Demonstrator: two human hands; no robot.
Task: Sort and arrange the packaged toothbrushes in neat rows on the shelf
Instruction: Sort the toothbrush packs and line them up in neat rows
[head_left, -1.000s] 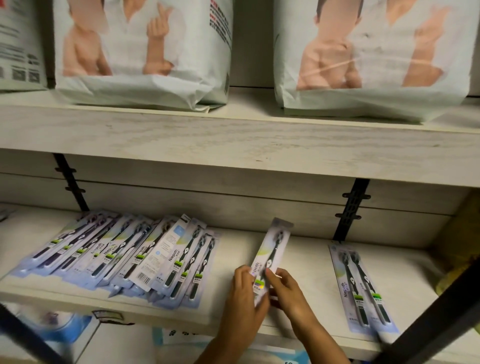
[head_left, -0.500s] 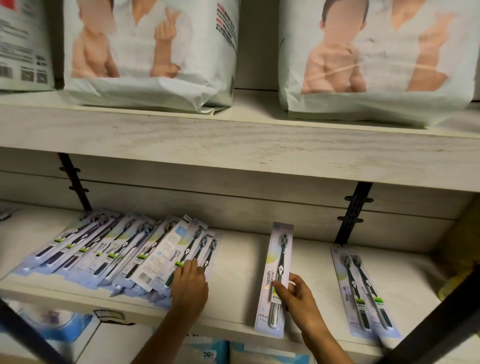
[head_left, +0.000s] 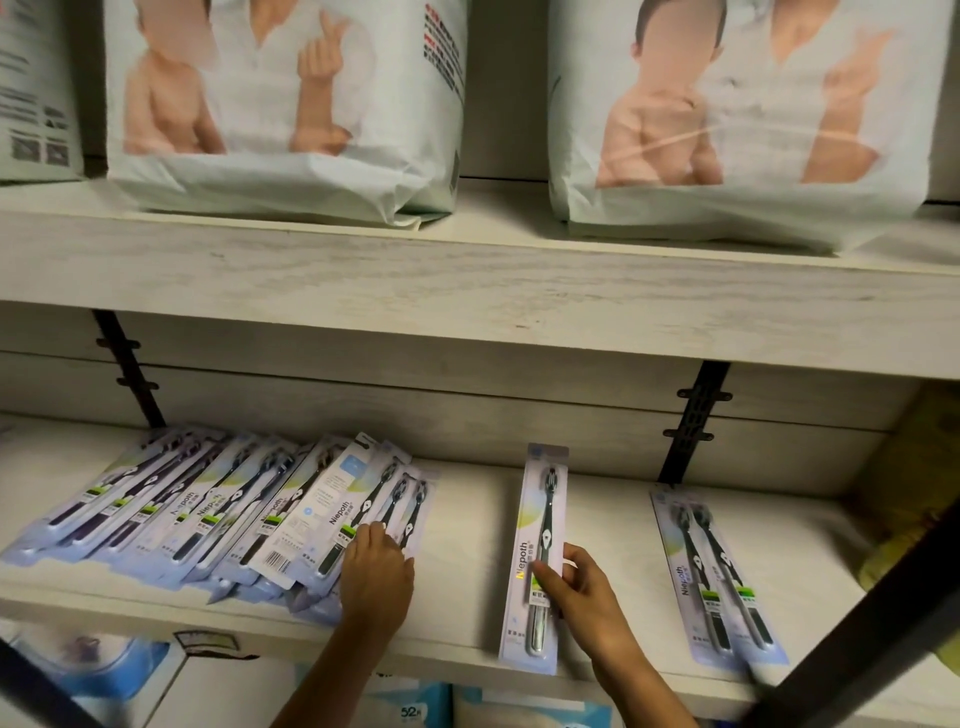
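A fanned, overlapping pile of packaged toothbrushes (head_left: 208, 509) lies on the left of the pale wooden shelf (head_left: 467, 519). My left hand (head_left: 376, 574) rests on the pile's right end, fingers over the rightmost packs. A single-brush pack (head_left: 540, 525) lies lengthwise in the middle of the shelf; my right hand (head_left: 584, 597) pinches its lower right edge, thumb across the card. A twin-brush pack (head_left: 711, 566) lies flat further right, apart from both hands.
Two large diaper bags (head_left: 291, 104) (head_left: 748, 114) stand on the upper shelf. Black brackets (head_left: 696, 421) run up the back wall. A dark diagonal bar (head_left: 857, 639) crosses the lower right corner. Boxes (head_left: 415, 706) sit below the shelf. Something yellow (head_left: 914, 493) lies at far right.
A second ago both hands held the single pack tilted. It now lies flat and straight under my right hand, and my left hand has moved left onto the pile.
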